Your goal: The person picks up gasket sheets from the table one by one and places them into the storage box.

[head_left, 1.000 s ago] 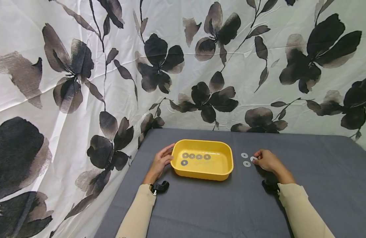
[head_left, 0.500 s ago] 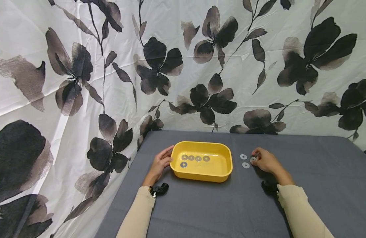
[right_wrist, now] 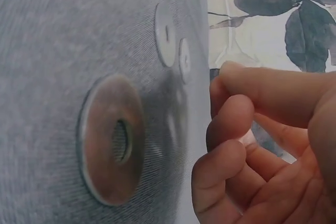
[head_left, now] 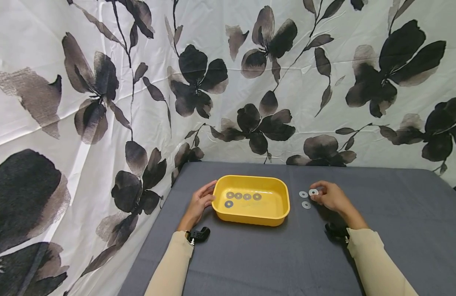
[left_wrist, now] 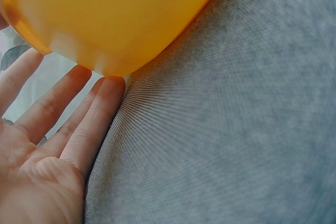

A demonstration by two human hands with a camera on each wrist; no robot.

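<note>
You have one flat silver-grey metal washer [head_left: 311, 191] with a round central hole held by your right hand [head_left: 329, 196], narrowed to a pinch with the disc between index finger and thumb; the right wrist view does not clearly show it there. The relation that seems to matter is sideways: the yellow rounded-rectangular plastic tray [head_left: 250, 223] lies to the left of that pinch, on the grey cloth [head_left: 272, 263], with two loose washers [head_left: 301, 194] on the cloth between. One more, a near washer [right_wrist: 100, 145], lies on the cloth in your right wrist view; from above, your hand appears to cover it. The tray's long axis runs left to right, its right end slightly closer to you. Your left hand [head_left: 196, 205] is nearer to the tray, its extended fingertips touching the left end wall rather than wrapping round it. Inside, a row of four washers [head_left: 245, 197] follows the long axis, with a single washer [head_left: 226, 204] on your side of its left end. Your pinched disc, being round, has no long axis; its face tips up toward the head camera, hole visible.
</note>
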